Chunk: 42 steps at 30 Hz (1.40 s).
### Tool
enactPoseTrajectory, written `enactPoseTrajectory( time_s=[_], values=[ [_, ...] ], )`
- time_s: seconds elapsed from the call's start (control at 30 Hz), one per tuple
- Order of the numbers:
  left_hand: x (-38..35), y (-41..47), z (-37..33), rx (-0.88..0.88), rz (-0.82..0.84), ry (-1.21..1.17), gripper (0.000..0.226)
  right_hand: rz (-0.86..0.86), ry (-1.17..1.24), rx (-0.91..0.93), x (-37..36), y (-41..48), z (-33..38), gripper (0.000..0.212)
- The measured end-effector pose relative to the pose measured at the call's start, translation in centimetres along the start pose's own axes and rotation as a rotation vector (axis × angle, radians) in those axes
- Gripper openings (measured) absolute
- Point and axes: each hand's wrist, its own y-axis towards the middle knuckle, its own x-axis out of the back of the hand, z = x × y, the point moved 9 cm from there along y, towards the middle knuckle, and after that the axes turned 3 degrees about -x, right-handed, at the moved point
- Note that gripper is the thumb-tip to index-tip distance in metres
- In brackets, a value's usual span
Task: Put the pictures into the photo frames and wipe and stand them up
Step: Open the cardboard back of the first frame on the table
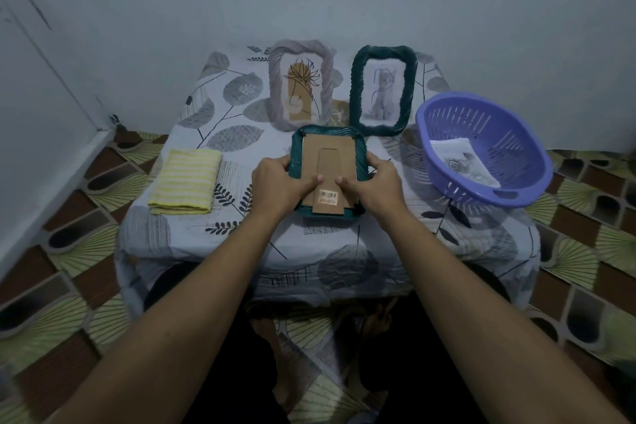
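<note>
Both hands are on the teal frame, which lies face down near the middle of the table, its brown cardboard back turned up. The left hand grips the frame's left edge and the right hand its right edge, with both thumbs pressed on the cardboard close together, just above a barcode sticker (the stand flap lies flat under them). Behind it, two frames stand upright with pictures in: a grey frame showing a flower drawing, and a dark green frame showing a pale figure. A folded yellow cloth lies to the left. To the right sits a purple basket with a picture inside.
</note>
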Motion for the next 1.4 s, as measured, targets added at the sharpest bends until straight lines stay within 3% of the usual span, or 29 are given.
enactPoseTrajectory(
  time_s=[0.13, 0.33, 0.53, 0.7, 0.83, 0.93, 1.1, 1.2, 1.4],
  values=[
    [-1.1, -0.3, 1.7, 0.05, 0.018, 0.037, 0.048, 0.009, -0.205, -0.001, -1.6, 1.7, -3.2, 0.084],
    [-2.1, 0.0, 3.8, 0.086, 0.033, 0.126, 0.046, 0.017, -0.561, -0.041, -0.8, 0.0, -1.7, 0.072],
    [-2.7, 0.4, 4.6, 0.089, 0.067, 0.203, 0.045, 0.049, -0.679, -0.014, -0.8, 0.3, -1.9, 0.07],
    [-2.9, 1.0, 4.3, 0.078, 0.122, 0.177, 0.048, 0.104, -0.716, 0.092, -1.9, 1.2, -1.6, 0.089],
    [-3.5, 0.6, 4.4, 0.082, 0.159, 0.163, 0.051, 0.226, -0.862, 0.175, -3.4, 1.4, -2.6, 0.076],
    [-3.9, 1.0, 4.9, 0.108, 0.174, 0.167, 0.059, 0.264, -0.911, 0.173, -3.9, 1.6, -3.8, 0.071],
    [-3.5, 2.8, 4.1, 0.068, 0.178, 0.159, 0.096, 0.236, -0.937, 0.219, -3.9, 1.7, -2.8, 0.07],
    [-3.5, 4.2, 3.7, 0.03, 0.14, 0.082, 0.083, 0.226, -0.931, 0.215, -3.8, 1.6, -2.9, 0.07],
    [-4.4, 7.6, 3.4, -0.022, 0.165, 0.15, 0.044, 0.219, -0.94, 0.222, -3.8, 1.6, -2.9, 0.07]
  ],
)
